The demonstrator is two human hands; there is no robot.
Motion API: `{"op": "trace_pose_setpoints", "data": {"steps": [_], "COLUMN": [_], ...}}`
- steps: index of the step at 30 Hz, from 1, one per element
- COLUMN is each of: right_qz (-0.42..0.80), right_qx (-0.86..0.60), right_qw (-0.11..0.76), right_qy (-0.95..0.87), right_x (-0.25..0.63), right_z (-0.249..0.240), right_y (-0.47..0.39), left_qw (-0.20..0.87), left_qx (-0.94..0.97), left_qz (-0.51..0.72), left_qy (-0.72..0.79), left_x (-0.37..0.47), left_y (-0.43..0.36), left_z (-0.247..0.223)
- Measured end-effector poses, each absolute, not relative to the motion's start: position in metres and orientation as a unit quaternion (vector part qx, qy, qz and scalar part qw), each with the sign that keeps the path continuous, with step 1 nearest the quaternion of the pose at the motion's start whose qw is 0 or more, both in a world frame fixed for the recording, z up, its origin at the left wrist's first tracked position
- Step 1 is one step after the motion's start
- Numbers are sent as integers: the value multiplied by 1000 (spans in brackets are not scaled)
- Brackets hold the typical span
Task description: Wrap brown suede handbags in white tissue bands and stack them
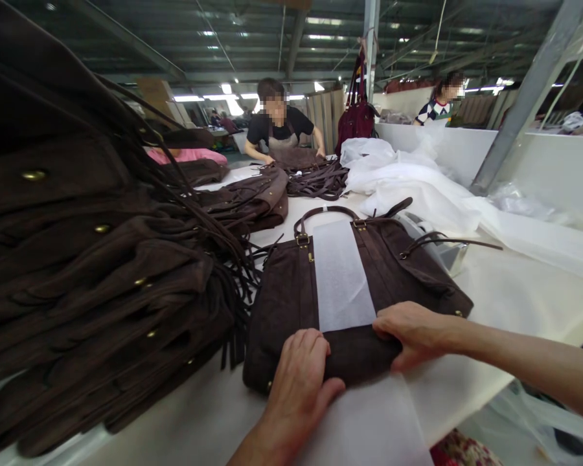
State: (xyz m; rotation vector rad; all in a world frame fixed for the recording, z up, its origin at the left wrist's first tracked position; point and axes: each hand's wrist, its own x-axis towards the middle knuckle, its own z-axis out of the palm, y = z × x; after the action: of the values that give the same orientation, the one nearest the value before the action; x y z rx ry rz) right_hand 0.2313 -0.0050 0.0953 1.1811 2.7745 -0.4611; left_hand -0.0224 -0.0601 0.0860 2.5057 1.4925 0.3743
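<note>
A dark brown handbag [282, 304] lies flat on the white table, its handle [328, 210] pointing away from me. Down its middle runs a white sheet strip [342, 275], and a similar white sheet [369, 421] comes out from under the near edge. My left hand [301, 372] rests on the bag's near edge, fingers stretched out and thumb apart. At the strip's lower right corner, my right hand [412, 330] grips the near edge, fingers curled on top and thumb below. Its fingertips are partly hidden.
A tall stack of brown bags [102, 278] rises at the left, straps hanging over its side. White wrapping sheets [408, 181] are heaped at the back right near a slanted metal post [525, 97]. Across the table a co-worker [284, 126] handles brown bags. Another person [440, 103] is farther right.
</note>
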Motion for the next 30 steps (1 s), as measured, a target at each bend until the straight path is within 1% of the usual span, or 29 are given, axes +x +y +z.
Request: {"op": "trace_pose_setpoints", "data": {"steps": [4, 6, 9, 11, 14, 17, 19, 24, 27, 30], "right_qz": [-144, -139, -86, -38, 19, 36, 36, 41, 51, 75], "right_qx": [395, 414, 420, 431, 443, 395, 378, 366, 361, 371], "right_qw": [9, 18, 27, 8, -34, -48, -53, -58, -75, -103], "right_qy": [907, 900, 903, 901, 896, 917, 924, 928, 928, 920], "right_x": [230, 228, 224, 222, 224, 225, 224, 220, 219, 217], "right_z": [122, 135, 142, 134, 105, 73, 59, 51, 45, 37], "right_y": [7, 12, 19, 25, 41, 64, 80, 96, 90, 81], "left_qw": [80, 68, 36, -4, -64, -65, -56, -53, -74, -79], "left_qx": [850, 856, 852, 834, 827, 846, 851, 848, 812, 786], "left_qz": [89, 63, 26, 24, 40, 32, 27, 25, 43, 77], "left_qy": [513, 508, 522, 551, 557, 529, 522, 527, 578, 608], "left_x": [-19, -18, -13, -10, -11, -21, -28, -22, 7, 40], "left_y": [-43, -34, -21, -13, 3, 24, 38, 48, 39, 32], "left_z": [112, 128, 143, 140, 115, 86, 76, 88, 96, 90]}}
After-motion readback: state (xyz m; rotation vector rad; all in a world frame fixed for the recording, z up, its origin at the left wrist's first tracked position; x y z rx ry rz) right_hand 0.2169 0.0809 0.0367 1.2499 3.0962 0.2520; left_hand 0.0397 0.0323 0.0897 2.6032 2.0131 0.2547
